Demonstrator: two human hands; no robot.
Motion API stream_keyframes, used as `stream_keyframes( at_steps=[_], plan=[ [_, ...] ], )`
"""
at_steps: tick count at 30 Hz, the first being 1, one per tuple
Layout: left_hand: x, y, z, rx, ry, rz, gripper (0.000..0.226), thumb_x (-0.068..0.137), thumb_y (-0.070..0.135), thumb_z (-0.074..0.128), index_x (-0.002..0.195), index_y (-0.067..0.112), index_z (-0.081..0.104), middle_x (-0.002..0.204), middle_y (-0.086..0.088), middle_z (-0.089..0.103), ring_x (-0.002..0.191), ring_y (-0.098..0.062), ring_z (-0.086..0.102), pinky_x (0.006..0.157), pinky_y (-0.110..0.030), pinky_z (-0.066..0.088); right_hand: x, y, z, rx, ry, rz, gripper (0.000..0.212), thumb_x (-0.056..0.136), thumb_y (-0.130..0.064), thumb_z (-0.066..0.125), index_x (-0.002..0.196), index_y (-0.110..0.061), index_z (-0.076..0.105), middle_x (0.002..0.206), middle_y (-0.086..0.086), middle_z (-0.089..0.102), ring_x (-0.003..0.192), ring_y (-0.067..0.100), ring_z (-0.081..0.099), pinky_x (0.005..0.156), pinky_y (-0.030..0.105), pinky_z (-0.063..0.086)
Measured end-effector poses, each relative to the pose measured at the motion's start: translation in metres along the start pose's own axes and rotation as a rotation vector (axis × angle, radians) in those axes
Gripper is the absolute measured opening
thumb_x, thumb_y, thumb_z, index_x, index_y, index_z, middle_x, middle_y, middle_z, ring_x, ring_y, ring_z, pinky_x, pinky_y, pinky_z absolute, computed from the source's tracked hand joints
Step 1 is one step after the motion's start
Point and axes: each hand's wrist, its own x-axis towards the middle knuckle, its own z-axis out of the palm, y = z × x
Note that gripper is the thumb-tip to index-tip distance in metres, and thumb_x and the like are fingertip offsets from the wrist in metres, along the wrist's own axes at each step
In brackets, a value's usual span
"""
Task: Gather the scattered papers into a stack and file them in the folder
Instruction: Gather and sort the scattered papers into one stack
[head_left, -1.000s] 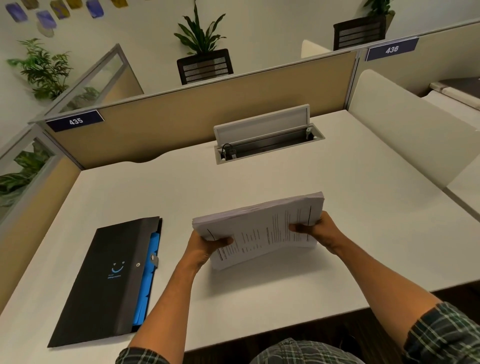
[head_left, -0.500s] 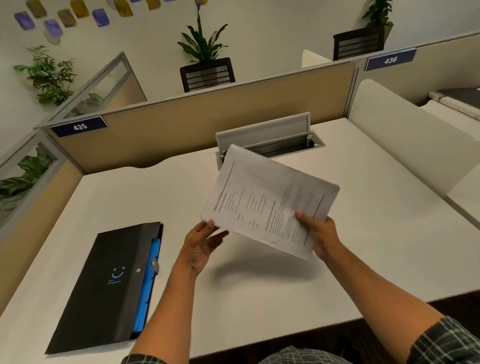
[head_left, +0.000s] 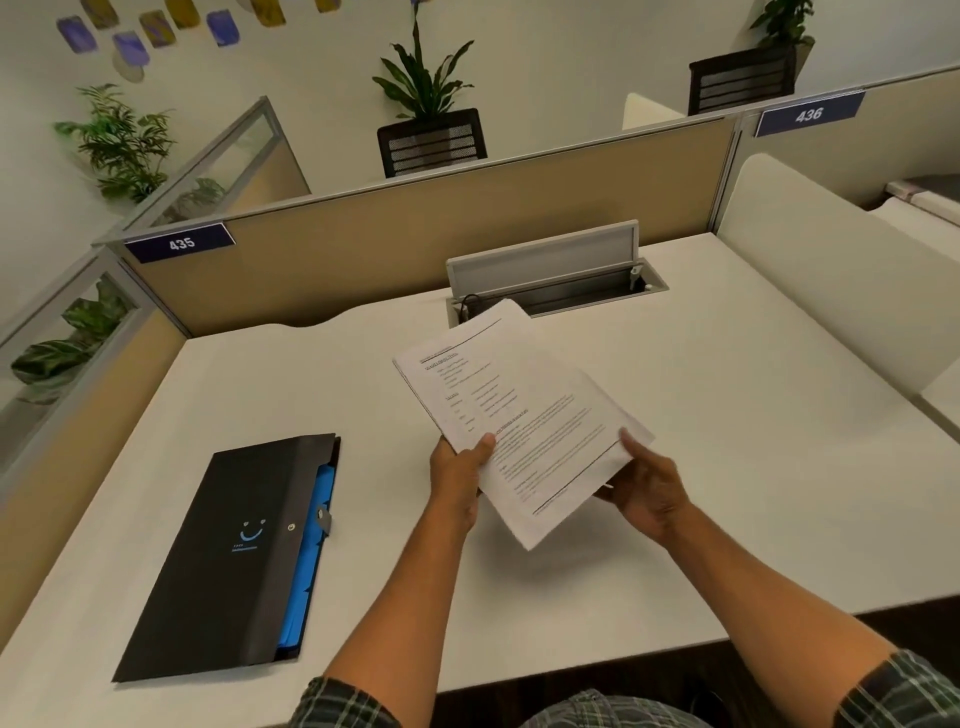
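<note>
While both hands grip it, left hand (head_left: 457, 470) at nine o'clock, right hand (head_left: 647, 486) at four, the paper stack (head_left: 519, 410) hovers above the desk (head_left: 727, 415), black folder (head_left: 228, 556) lying well apart at eight o'clock.

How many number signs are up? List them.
2. Sign 435 on the left end of the divider; sign 436 on the right partition. Others may lie out of view.

Even bright light, soft shadows, bowed edges.

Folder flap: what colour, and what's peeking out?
Black folder, with blue dividers showing at its right edge; head view.
</note>
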Motion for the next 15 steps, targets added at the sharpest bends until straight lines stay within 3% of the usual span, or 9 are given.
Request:
stream_keyframes(
  at_steps=[2,4,7,8,11,15],
  plan=[
    [0.002,0.003,-0.016,0.056,-0.047,-0.017,0.038,0.09,-0.003,0.069,0.118,0.024,0.066,0.112,0.0,0.078,0.099,-0.019,0.075,0.076,-0.033,0.062,0.001,-0.014,-0.018,0.007,-0.033,0.065,0.07,0.074,-0.053,0.08,0.13,-0.012,0.069,0.122,0.013,0.072,0.104,0.032,0.072,0.08,0.046,0.059],
    [0.003,0.006,-0.029,0.122,-0.104,-0.056,0.04,0.091,-0.002,0.07,0.125,0.019,0.064,0.116,-0.004,0.076,0.105,-0.025,0.074,0.082,-0.039,0.062,0.001,-0.025,-0.027,-0.038,-0.091,0.133,0.067,0.077,-0.056,0.079,0.127,-0.012,0.07,0.12,0.016,0.072,0.1,0.032,0.072,0.081,0.042,0.058],
    [0.004,0.006,-0.038,0.213,-0.164,-0.126,0.039,0.091,0.002,0.07,0.127,0.016,0.064,0.118,-0.008,0.076,0.106,-0.031,0.073,0.089,-0.047,0.061,0.003,-0.03,-0.015,-0.246,-0.168,0.206,0.048,0.085,-0.048,0.075,0.122,-0.017,0.074,0.108,0.008,0.077,0.088,0.026,0.075,0.07,0.036,0.059],
    [0.004,0.004,-0.038,0.235,-0.177,-0.138,0.037,0.092,0.003,0.07,0.126,0.016,0.065,0.118,-0.009,0.076,0.107,-0.032,0.073,0.09,-0.048,0.06,0.004,-0.028,-0.008,-0.306,-0.186,0.213,0.047,0.083,-0.043,0.08,0.122,-0.018,0.074,0.108,0.007,0.078,0.092,0.027,0.076,0.072,0.037,0.061],
    [0.003,-0.003,-0.035,0.264,-0.18,-0.142,0.036,0.092,0.004,0.07,0.124,0.018,0.065,0.116,-0.007,0.077,0.104,-0.031,0.074,0.089,-0.048,0.06,0.008,-0.009,0.007,-0.34,-0.19,0.236,0.057,0.082,-0.022,0.084,0.133,-0.008,0.064,0.127,0.023,0.069,0.114,0.046,0.068,0.086,0.051,0.06],
    [0.002,-0.006,-0.039,0.269,-0.144,-0.141,0.037,0.092,0.002,0.069,0.125,0.016,0.064,0.116,-0.007,0.076,0.104,-0.03,0.074,0.087,-0.046,0.061,0.007,0.007,0.017,-0.39,-0.09,0.19,0.058,0.076,-0.015,0.085,0.129,-0.007,0.064,0.119,0.021,0.073,0.105,0.044,0.072,0.081,0.051,0.061]
  ],
)
